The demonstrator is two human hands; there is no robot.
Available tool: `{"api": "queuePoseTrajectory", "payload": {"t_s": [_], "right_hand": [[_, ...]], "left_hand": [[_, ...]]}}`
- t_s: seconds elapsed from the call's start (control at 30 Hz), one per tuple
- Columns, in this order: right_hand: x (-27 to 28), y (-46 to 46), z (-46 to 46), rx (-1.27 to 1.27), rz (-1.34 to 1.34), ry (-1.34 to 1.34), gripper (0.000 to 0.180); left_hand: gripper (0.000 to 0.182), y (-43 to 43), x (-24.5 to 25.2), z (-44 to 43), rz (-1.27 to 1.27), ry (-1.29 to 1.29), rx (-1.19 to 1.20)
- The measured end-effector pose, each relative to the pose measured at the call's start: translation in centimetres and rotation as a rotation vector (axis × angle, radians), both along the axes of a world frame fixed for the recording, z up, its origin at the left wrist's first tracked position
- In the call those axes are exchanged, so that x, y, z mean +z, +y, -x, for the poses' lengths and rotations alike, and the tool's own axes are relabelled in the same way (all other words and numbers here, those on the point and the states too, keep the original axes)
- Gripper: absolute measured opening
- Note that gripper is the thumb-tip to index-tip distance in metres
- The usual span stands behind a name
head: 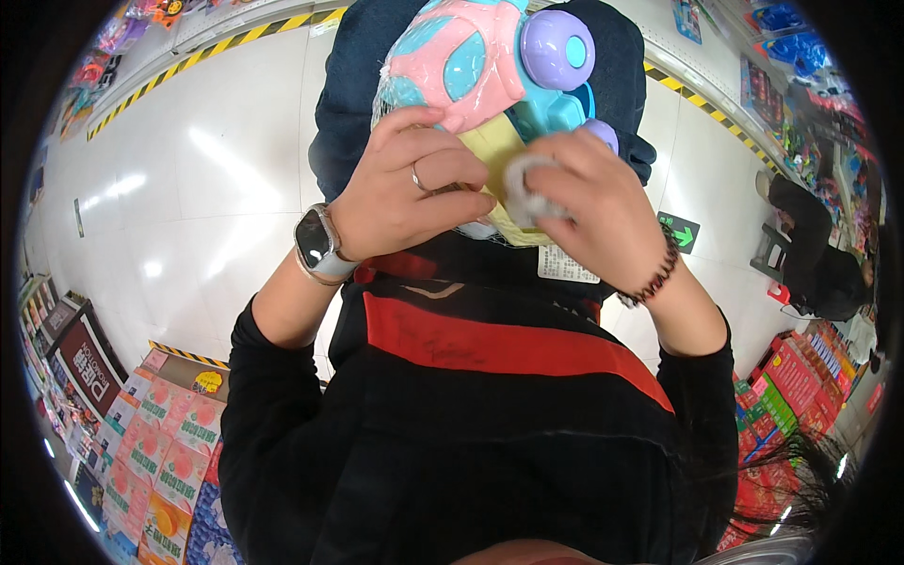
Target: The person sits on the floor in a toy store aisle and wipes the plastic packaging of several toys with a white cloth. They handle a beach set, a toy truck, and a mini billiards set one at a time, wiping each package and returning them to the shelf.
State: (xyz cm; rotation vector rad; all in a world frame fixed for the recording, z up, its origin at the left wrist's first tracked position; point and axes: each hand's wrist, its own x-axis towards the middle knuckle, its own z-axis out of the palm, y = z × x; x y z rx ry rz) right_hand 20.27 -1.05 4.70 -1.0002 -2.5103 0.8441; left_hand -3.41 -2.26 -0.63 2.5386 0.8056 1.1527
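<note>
A pastel plastic toy vehicle [459, 63] in pink, blue and yellow, with a purple wheel [558, 49], rests on my lap, wrapped in clear film or netting. Over its near side curls my left hand [413, 187], fingers bent against the yellow part [494, 145]. Pinched in my right hand [593, 201] is a greyish-white wad [533, 191], perhaps a cloth, touching or just above the yellow surface. Motion blurs this hand and the wad. Below the toy hangs a white printed label [568, 265], partly covered by my right hand.
Shelves of packaged toys [784, 63] line both far sides above striped floor tape [212, 53]. Stacked drink cartons [166, 438] stand at the lower left, red boxes [798, 374] at the right. A person in dark clothes [812, 240] is near a grey stool [770, 254].
</note>
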Motion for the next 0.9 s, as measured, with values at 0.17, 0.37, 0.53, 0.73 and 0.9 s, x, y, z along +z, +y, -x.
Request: {"api": "queuePoseTrajectory", "payload": {"t_s": [0.17, 0.37, 0.53, 0.73, 0.9], "right_hand": [[-1.7, 1.5, 2.2, -0.196, -0.346, 0.189, 0.032], [-1.6, 0.2, -3.2, -0.064, 0.216, 0.237, 0.028], [-2.9, -0.7, -5.3, -0.383, 1.088, 1.270, 0.043], [-3.8, -1.1, -5.2, -0.479, 1.187, 1.411, 0.048], [-3.1, 0.4, -4.7, -0.635, 1.041, 1.355, 0.043]], "left_hand": [[0.017, 0.5, 0.4, 0.1, 0.047, 0.019, -0.007], [0.018, 0.2, 0.6, 0.5, 0.092, 0.020, 0.028], [0.017, 0.1, 1.4, 0.0, 0.101, 0.068, 0.042], [0.014, -1.0, 3.2, -1.2, 0.115, 0.224, 0.043], [0.037, -2.7, 3.2, -4.1, 0.176, 0.343, -0.070]]}}
